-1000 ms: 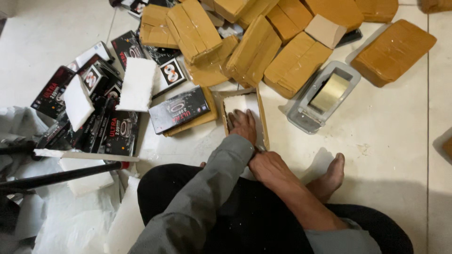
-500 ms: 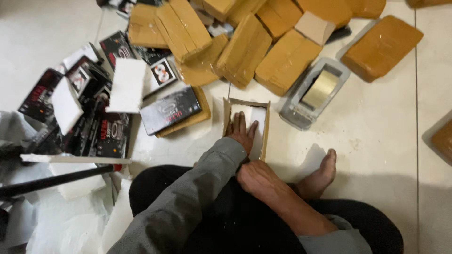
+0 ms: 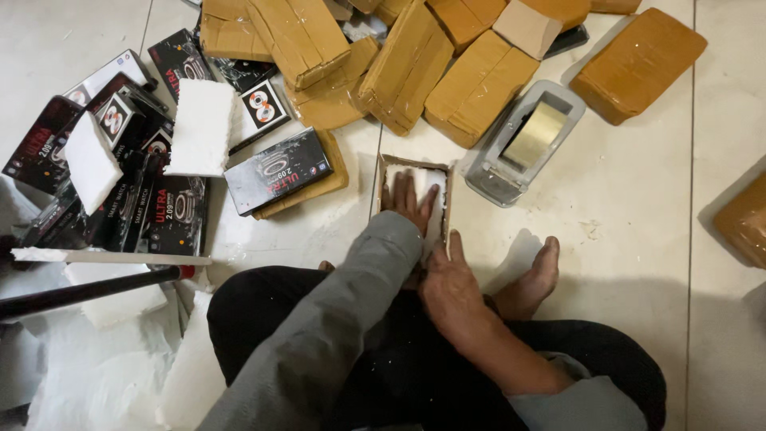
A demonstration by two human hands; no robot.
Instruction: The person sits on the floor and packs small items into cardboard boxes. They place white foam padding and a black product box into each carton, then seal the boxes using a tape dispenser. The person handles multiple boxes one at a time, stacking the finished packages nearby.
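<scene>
L hand (image 3: 412, 201) flat, fingers spread, pressing foam (image 3: 431, 182) down into the cardboard box (image 3: 447, 209) w/ R hand (image 3: 449, 281) flat, bracing the box's side so it stays put.

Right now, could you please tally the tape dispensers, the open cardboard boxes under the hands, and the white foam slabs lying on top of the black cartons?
tape dispenser: 1
open cardboard box: 1
white foam slabs on the black cartons: 2
Total: 4

The left hand (image 3: 411, 201) presses flat on white foam inside an open cardboard box (image 3: 415, 199) at frame centre. The right hand (image 3: 451, 279) rests against the box's near edge, with a tape dispenser (image 3: 523, 144) just to the right.
</scene>
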